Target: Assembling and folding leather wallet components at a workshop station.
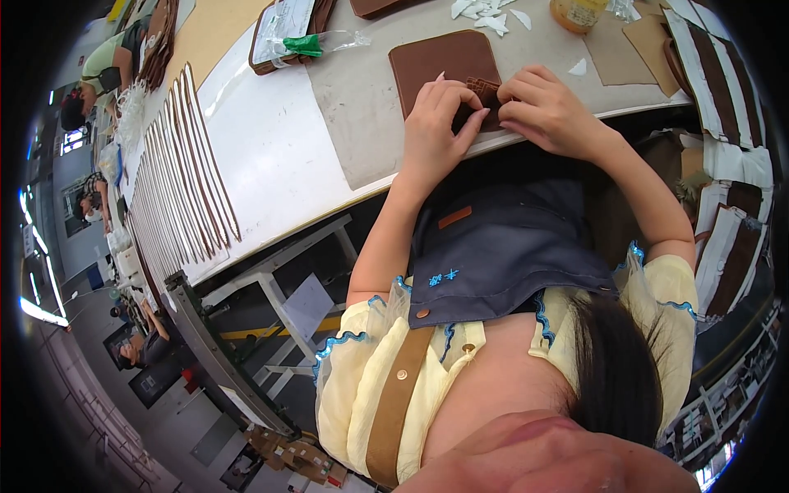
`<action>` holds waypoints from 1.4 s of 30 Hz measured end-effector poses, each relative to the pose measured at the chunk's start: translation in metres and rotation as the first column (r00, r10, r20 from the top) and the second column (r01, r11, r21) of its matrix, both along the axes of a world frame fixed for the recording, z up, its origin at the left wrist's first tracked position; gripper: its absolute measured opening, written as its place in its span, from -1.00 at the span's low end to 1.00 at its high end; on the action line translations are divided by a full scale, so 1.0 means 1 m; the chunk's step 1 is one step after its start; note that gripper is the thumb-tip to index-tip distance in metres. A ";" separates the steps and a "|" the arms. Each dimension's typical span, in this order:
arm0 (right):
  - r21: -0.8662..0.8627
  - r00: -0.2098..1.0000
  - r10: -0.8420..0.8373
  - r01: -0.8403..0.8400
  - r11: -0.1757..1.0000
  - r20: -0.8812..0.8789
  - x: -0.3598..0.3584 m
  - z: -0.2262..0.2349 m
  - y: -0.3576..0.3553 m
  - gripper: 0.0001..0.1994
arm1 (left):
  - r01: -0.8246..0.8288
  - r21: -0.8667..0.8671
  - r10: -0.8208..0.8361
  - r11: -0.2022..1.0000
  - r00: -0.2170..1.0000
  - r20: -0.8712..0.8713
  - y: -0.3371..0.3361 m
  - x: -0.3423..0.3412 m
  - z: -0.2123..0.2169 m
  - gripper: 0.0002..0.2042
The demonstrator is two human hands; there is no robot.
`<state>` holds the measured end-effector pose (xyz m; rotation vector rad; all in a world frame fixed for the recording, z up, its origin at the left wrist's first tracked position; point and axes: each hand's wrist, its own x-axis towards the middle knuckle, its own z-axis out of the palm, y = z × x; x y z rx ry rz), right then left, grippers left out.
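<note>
A brown leather panel (440,59) with rounded corners lies flat near the table's front edge. Over its right half, both hands work at a small brown leather piece (483,85) with a textured or stitched face. My left hand (434,123) curls thumb and forefinger together at the left side of this piece. From the right, my right hand (549,108) pinches the opposite side with bent fingers. The fingers hide most of the small piece, so its full shape does not show.
White scraps (491,18) and a jar of yellowish stuff (577,13) stand beyond the panel. A leather stack (288,37) with a green-tipped plastic bag (306,44) lies left. Long brown strips (193,156) line the table's left. Brown-and-white bundles (715,82) are at right; other people work far left.
</note>
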<state>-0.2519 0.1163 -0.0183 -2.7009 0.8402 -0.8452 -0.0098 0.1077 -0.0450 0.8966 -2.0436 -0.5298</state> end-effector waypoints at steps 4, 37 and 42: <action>-0.041 1.000 -0.007 0.008 0.999 0.009 0.001 -0.002 -0.004 -0.82 | 0.026 0.001 -0.026 1.000 1.000 0.006 0.001 0.000 0.004 -0.81; -0.069 0.998 0.003 -0.008 0.998 -0.071 -0.007 -0.004 0.006 -0.83 | 0.010 0.015 -0.010 1.000 1.000 0.028 0.002 0.000 0.004 -0.73; -0.091 0.996 0.018 -0.026 0.995 -0.082 -0.008 -0.004 0.005 -0.84 | 0.019 0.013 -0.020 1.000 0.999 0.034 0.002 0.001 0.004 -0.75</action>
